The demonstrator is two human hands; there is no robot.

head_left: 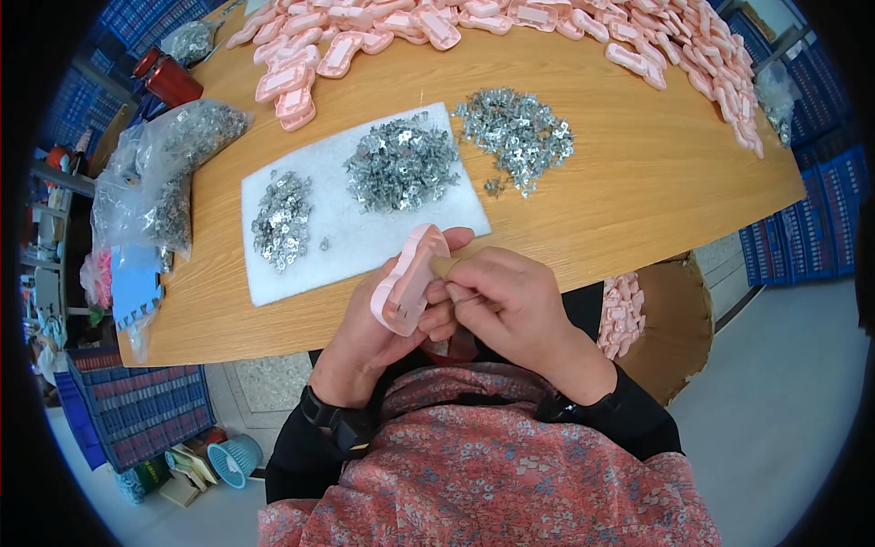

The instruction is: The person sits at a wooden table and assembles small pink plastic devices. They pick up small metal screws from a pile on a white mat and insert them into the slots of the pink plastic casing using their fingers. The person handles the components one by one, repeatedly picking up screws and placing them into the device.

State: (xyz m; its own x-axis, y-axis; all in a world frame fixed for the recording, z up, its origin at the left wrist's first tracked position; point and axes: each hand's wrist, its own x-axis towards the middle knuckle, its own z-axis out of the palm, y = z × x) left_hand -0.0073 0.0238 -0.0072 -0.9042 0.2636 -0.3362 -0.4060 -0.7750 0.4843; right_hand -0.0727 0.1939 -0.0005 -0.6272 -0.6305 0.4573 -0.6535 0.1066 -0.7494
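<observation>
My left hand (351, 328) is wrapped round a pink plastic shell (397, 296), long and waisted, tilted with its hollow side toward my right hand. My right hand (510, 296) is closed in a pinch at the shell's inner side. A small tan tip shows at its fingers, too little to name. Just beyond both hands lies a white padded sheet (342, 272). On it sit a large pile of small silvery metal clips (404, 166) and a smaller clip pile (282, 223) to the left. Another clip heap (515, 135) rests on the bare wood to the right.
Many pink shells (437, 27) line the far edge of the wooden table (629, 196). Clear bags of metal parts (187, 137) and a red canister (173, 80) stand at left. A carton (670, 337) with pink pieces is below right. Blue crates (150, 410) stand below left.
</observation>
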